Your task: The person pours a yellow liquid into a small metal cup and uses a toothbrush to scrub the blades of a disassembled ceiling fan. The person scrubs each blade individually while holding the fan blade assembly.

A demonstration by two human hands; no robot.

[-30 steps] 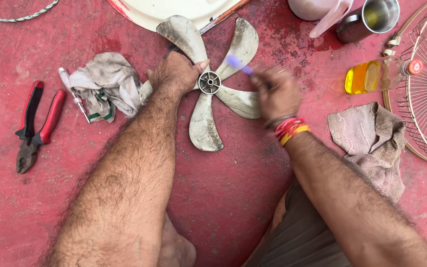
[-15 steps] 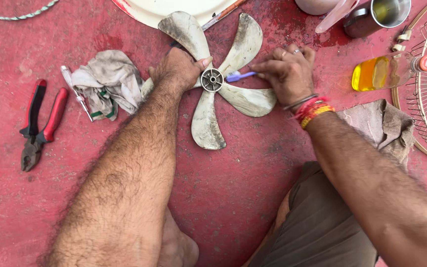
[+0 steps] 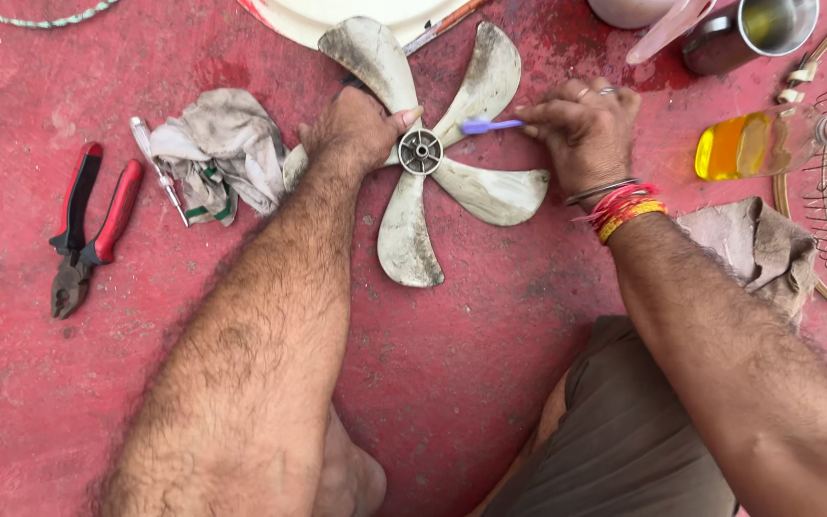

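Red painted floor (image 3: 241, 402) fills the head view, and one grimy off-white fan blade (image 3: 409, 239) lies flat on it, far of centre, its five paddles spreading from a metal hub (image 3: 420, 151). The left hand (image 3: 351, 129) presses down on the blade's left side, thumb beside the hub. The right hand (image 3: 586, 129) has its fingers pinched shut around a purple toothbrush (image 3: 490, 124), whose long axis runs left to right, head pointing left toward the hub over the far-right paddle. Two rags: one (image 3: 217, 153) at left, one (image 3: 758, 249) at right. One pair of red-handled pliers (image 3: 88, 225) lies far left, well apart.
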